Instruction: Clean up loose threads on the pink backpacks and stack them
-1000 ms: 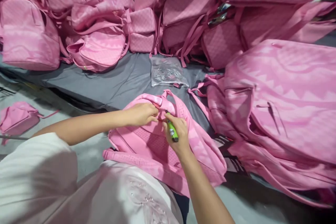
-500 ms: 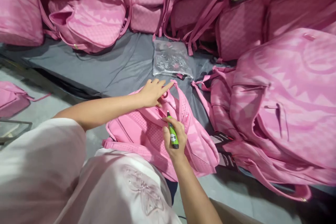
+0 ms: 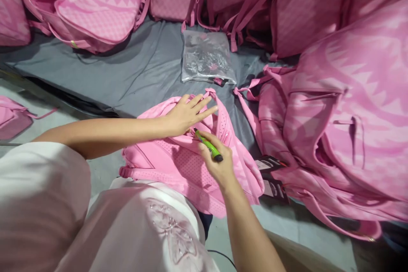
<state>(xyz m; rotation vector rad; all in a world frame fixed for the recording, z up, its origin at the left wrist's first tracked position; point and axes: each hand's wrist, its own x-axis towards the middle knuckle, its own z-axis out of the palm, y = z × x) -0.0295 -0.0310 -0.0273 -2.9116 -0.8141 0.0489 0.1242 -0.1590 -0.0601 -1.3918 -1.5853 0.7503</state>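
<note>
A pink backpack lies back-side up on my lap and the edge of the grey cloth. My left hand rests flat on its top near the carry handle, fingers stretched out and apart. My right hand is closed round a slim green tool, whose tip points at the backpack's top just under my left fingers.
Many pink backpacks are piled along the back and right, the biggest close on the right. A clear plastic bag of small parts lies on the grey cloth beyond my hands. Another pink bag sits on the floor at left.
My left hand let go of its pinch at the bag's top and spread flat. The green tool tilted over, tip towards the left hand. The view dropped lower.
</note>
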